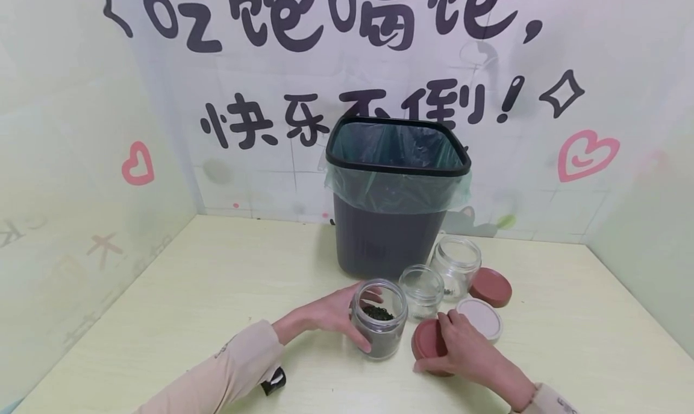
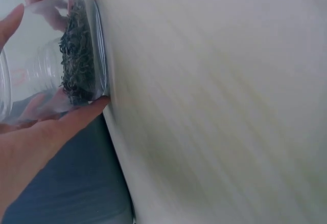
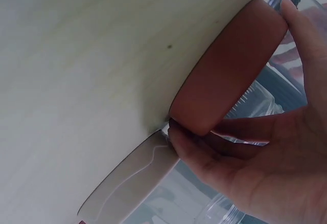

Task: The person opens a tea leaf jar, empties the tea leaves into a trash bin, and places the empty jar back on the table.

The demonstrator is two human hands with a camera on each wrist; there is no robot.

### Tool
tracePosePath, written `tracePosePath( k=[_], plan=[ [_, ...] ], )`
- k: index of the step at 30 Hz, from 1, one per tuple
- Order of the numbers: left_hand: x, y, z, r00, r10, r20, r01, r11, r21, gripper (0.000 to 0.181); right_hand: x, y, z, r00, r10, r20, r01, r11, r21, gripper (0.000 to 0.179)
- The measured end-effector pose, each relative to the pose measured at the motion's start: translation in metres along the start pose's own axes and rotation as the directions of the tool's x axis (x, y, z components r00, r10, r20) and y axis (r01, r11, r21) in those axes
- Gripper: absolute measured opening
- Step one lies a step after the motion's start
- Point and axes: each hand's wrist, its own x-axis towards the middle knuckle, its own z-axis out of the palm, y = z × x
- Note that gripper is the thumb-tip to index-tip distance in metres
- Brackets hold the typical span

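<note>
My left hand (image 1: 332,313) holds a clear, uncovered glass jar (image 1: 384,341) around its side. Dark, curled dried leaves (image 2: 79,60) lie at the bottom of this jar, resembling loose tea. To its right, my right hand (image 1: 473,352) grips a reddish-brown round lid (image 1: 425,340) by its rim, thumb on one side and fingers on the other. In the right wrist view, the lid (image 3: 232,68) sits at the tabletop, close beside a pale lid (image 3: 130,183). Some left fingers are behind the jar, seen only through the glass.
Behind the held jar stand two more uncovered glass jars (image 1: 422,293) (image 1: 458,263). A white lid (image 1: 481,319) and another reddish-brown lid (image 1: 492,286) lie to the right. A dark, bag-lined bin (image 1: 387,236) stands at the back. A small black object (image 1: 273,381) is near the left sleeve.
</note>
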Motion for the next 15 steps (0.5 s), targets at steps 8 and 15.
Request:
tracePosePath(
  k=[8,15],
  plan=[
    [-0.006,0.001,0.003,0.994,-0.017,-0.106,0.024,0.997,0.068,0.093,0.002,0.009,-0.008,1.000,0.003,-0.018,-0.001,0.995,0.099,0.065],
    [-0.019,-0.002,-0.008,0.975,-0.038,-0.218,0.047,0.998,0.037,0.087,0.007,0.018,-0.026,0.981,0.009,-0.191,0.034,0.975,0.220,0.030]
  ],
)
